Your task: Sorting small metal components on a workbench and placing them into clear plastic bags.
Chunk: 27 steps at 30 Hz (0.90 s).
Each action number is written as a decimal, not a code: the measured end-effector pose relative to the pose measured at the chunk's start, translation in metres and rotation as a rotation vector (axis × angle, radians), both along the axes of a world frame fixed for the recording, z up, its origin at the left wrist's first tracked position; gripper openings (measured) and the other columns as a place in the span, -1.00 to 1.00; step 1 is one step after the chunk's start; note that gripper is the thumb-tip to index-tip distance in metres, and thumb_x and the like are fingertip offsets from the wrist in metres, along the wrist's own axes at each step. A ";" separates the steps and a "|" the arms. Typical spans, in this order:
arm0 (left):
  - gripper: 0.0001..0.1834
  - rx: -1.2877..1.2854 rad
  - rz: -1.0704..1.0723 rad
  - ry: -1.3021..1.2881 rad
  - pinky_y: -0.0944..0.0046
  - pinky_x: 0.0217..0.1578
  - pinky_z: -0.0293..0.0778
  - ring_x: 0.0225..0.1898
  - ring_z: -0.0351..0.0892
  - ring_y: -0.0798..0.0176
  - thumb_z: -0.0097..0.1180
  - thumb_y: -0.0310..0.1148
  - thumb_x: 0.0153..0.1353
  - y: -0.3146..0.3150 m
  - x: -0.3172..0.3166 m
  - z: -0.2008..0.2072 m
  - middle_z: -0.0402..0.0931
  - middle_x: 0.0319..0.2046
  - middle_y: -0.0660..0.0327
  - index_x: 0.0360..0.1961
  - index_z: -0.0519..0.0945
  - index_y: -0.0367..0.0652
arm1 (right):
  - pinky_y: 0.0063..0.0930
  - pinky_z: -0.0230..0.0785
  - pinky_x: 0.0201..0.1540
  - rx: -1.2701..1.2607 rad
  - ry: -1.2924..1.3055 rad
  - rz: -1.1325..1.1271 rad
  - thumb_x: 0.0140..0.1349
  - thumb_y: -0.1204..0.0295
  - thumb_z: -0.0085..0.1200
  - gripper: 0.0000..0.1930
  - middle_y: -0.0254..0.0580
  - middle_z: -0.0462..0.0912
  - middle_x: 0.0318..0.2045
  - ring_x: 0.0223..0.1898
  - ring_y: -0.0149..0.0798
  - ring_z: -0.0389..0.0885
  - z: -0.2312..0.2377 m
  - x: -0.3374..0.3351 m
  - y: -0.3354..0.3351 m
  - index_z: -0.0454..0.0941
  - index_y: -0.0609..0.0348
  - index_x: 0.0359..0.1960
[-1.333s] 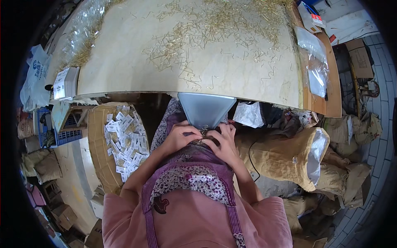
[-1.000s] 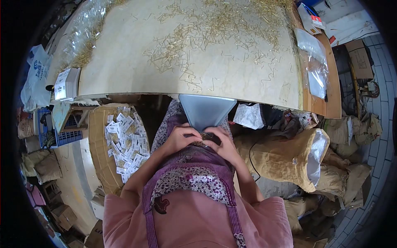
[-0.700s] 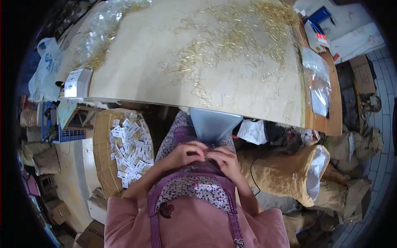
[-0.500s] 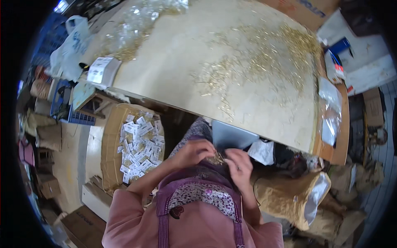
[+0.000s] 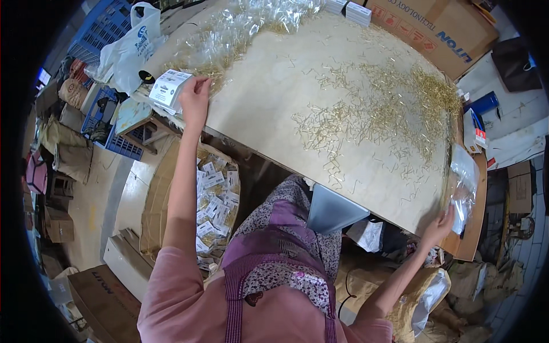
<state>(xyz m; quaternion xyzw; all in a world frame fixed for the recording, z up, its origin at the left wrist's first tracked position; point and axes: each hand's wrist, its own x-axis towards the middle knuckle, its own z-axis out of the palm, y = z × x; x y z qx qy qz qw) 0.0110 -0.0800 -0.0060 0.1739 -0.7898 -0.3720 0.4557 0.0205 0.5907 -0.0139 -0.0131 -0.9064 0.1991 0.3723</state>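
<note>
At the left edge of the table, my left hand (image 5: 195,102) has its fingers bent together against the right side of a stack of white printed cards (image 5: 167,91). Whether a card is pinched in them is hidden. Far to the right, my right hand (image 5: 439,227) is closed at the lower end of some clear plastic bags (image 5: 464,171) along the table's rim. Small gold bent wire pieces (image 5: 331,128) lie scattered over the pale tabletop (image 5: 257,108), with a denser heap (image 5: 432,91) toward the right.
Filled clear bags (image 5: 246,34) pile up at the back left. Below the table's left edge, a box (image 5: 160,211) holds many carded packets (image 5: 214,197). A grey bin (image 5: 334,210) sits under the front edge, with a tan sack (image 5: 412,291) at lower right.
My hands were together above my lap, fingering small gold pieces. They have parted: the left reached up-left to the card stack, the right out to the plastic bags. The view shifted slightly.
</note>
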 end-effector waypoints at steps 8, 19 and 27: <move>-0.44 0.027 -0.004 -0.023 0.35 -0.16 0.47 -0.21 0.50 0.31 0.29 -0.52 -0.02 0.008 -0.001 -0.006 0.46 -0.13 0.09 0.04 0.37 -0.29 | -0.23 0.18 0.20 -0.004 -0.537 -0.384 0.25 0.36 -0.02 -0.62 0.02 0.47 0.09 0.14 -0.04 0.41 0.006 -0.038 0.062 0.46 0.33 0.05; -0.34 -0.453 0.245 -0.094 0.10 0.02 0.32 -0.05 0.41 -0.02 0.30 -0.42 -0.03 0.036 0.008 0.014 0.37 -0.05 -0.02 0.12 0.31 -0.24 | -0.22 0.42 -0.26 0.184 0.062 -0.517 0.22 0.41 0.04 -0.79 0.00 0.67 -0.36 -0.35 -0.01 0.63 0.024 -0.018 0.035 0.64 0.30 -0.28; -0.52 0.011 -0.736 -0.171 0.16 0.01 0.33 -0.01 0.44 0.02 0.29 -0.46 -0.02 0.227 0.092 0.035 0.47 -0.08 0.04 -0.03 0.44 -0.26 | -0.65 0.27 -0.50 -0.877 -0.185 0.322 0.29 0.44 -0.02 -0.86 -0.34 0.50 -0.57 -0.58 -0.55 0.41 0.033 0.071 -0.152 0.54 0.24 -0.35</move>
